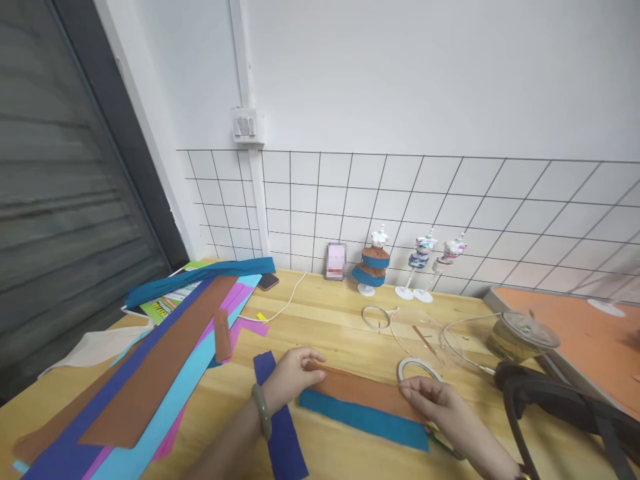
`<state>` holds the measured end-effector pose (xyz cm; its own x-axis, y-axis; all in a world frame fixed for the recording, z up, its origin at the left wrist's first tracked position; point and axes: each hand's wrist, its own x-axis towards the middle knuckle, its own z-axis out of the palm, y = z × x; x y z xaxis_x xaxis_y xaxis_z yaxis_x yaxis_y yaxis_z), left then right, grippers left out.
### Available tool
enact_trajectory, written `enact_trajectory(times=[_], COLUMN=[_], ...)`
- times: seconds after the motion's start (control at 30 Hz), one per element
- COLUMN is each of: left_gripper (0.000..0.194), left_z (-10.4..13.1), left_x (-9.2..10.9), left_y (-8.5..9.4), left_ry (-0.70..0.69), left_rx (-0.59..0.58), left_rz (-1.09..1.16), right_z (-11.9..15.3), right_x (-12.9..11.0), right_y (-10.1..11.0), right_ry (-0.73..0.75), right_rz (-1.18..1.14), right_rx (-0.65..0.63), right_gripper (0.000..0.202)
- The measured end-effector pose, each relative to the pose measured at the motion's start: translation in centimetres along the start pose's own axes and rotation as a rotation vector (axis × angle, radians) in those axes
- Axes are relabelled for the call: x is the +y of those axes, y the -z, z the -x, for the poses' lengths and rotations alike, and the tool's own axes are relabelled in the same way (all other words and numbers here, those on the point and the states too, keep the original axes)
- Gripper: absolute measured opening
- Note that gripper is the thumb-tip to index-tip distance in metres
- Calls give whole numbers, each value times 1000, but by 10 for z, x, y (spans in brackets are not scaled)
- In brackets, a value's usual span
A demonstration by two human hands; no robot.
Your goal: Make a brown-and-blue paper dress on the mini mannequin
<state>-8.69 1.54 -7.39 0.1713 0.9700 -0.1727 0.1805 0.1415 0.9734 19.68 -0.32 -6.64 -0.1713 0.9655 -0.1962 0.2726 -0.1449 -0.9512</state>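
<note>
My left hand point(294, 375), with a bracelet at the wrist, pinches the upper left corner of a two-coloured strip of crepe paper point(363, 387). At the strip's right end, my right hand point(436, 402) closes thumb and fingers on the brown edge. The strip lies along the table, brown above and blue below. Under my left wrist passes a dark blue paper strip point(284, 433). A white tape ring point(419, 362) lies just behind my right fingers. Part of a thin, dark curved object point(447, 443) shows beneath my right hand; its kind is unclear.
Long coloured paper strips point(170, 363) cover the table's left side. Three small mannequin stands point(371, 263) stand at the back, one dressed in brown and blue paper. Another ring point(375, 319), a round tin point(523, 335) and a black strap-like object point(555, 400) lie to the right.
</note>
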Motion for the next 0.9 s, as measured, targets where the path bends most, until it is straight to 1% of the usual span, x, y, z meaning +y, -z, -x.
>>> enact_trajectory(times=[0.17, 0.3, 0.4, 0.63, 0.77, 0.9], left_gripper=[33, 34, 35, 35, 34, 28], left_z=[-23, -31, -34, -36, -37, -36], left_x=[-8, -13, -18, -27, -30, -30], left_y=[4, 11, 16, 26, 28, 28], left_ry=[25, 54, 63, 29, 22, 18], left_rx=[23, 3, -14, -51, -64, -61], left_rz=[49, 103, 142, 204, 230, 245], right_z=[-25, -32, -35, -39, -37, -34], right_x=[-3, 4, 11, 22, 32, 38], right_y=[1, -3, -6, -8, -4, 3], right_ry=[-5, -48, -70, -88, -91, -150], right_rz=[-43, -108, -159, -219, -231, -238], right_rx=[24, 5, 2, 101, 121, 108], right_gripper=[42, 40, 37, 34, 31, 30])
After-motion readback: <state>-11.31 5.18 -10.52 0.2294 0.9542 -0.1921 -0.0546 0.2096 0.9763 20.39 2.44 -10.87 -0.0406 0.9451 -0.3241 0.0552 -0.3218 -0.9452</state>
